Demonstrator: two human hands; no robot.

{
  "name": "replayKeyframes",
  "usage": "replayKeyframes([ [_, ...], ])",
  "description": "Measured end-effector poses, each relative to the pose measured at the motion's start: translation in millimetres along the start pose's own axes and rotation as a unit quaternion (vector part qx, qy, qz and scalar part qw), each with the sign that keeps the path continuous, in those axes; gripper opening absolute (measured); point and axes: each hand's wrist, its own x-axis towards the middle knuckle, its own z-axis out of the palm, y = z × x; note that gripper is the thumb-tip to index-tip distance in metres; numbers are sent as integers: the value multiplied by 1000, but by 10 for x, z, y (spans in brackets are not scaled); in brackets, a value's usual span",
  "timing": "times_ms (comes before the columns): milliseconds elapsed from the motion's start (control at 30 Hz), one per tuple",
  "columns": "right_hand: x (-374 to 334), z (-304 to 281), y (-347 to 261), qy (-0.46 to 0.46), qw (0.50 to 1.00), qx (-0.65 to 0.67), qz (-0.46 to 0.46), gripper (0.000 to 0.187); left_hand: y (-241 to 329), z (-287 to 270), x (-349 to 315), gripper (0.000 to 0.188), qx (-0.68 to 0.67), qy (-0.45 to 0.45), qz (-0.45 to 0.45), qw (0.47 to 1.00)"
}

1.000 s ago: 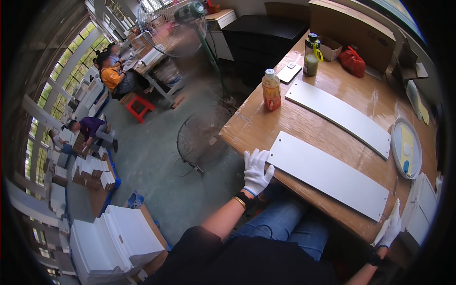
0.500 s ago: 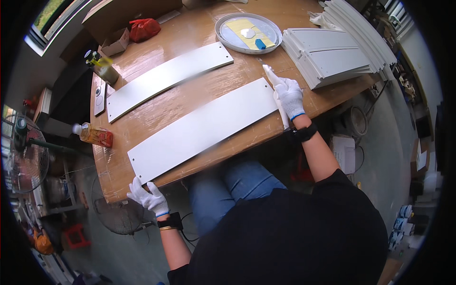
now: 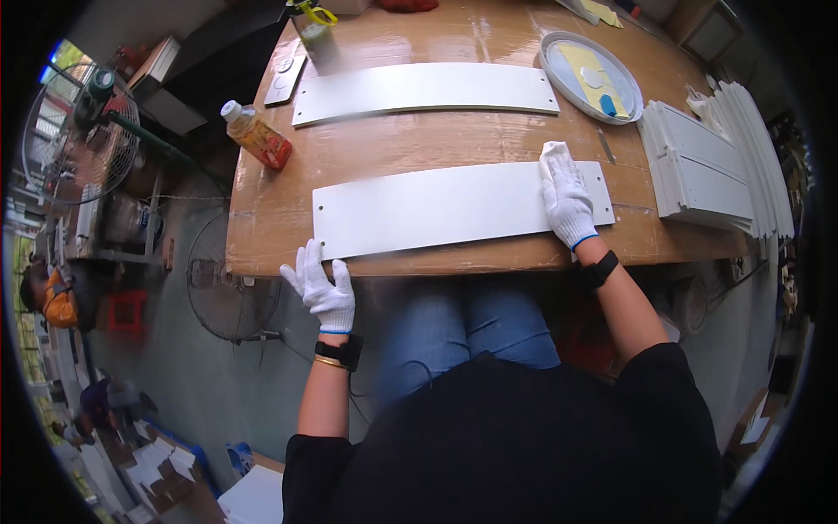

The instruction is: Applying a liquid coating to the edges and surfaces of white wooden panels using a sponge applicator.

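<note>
A long white panel with a slightly curved edge and small holes near its ends lies along the table's near side. My right hand, in a white knitted glove, rests on its right part with fingers stretched over a white cloth. Most of that cloth is hidden under the hand. By the panel's near left corner, my gloved left hand is open, its fingers spread and its fingertips close to the edge; whether they touch it I cannot tell. A second white panel lies farther back.
On the brown table stand a drink bottle and a yellow-topped bottle, beside a flat grey device. A round white tray holds a blue block. White panels are stacked at right.
My right hand has moved with the cloth from beside the panel's right end onto its surface. My left hand's fingers are more spread. The whole view has turned, so the panels now lie more level.
</note>
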Motion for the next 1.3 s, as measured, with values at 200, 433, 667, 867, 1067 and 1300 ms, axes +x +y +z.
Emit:
replayKeyframes([
  [200,191,198,-1355,-12,996,60,-68,51,-65,-96,53,53,-43,-4,-14,999],
  [433,597,306,-2603,-24,972,161,-169,45,-161,-206,176,62,-112,-48,-15,992],
  [667,789,384,-3201,-76,915,209,-335,40,-144,-204,212,66,-128,-60,-27,990],
  [867,801,114,-3196,-217,833,267,-433,34,-53,-266,252,75,-197,-40,-105,974],
  [1067,463,53,-3076,-139,773,252,-565,32,-10,-262,220,71,-194,19,-130,972],
  [1300,154,130,-2938,-45,853,232,-465,41,-88,-370,342,66,-242,-25,-84,966],
])
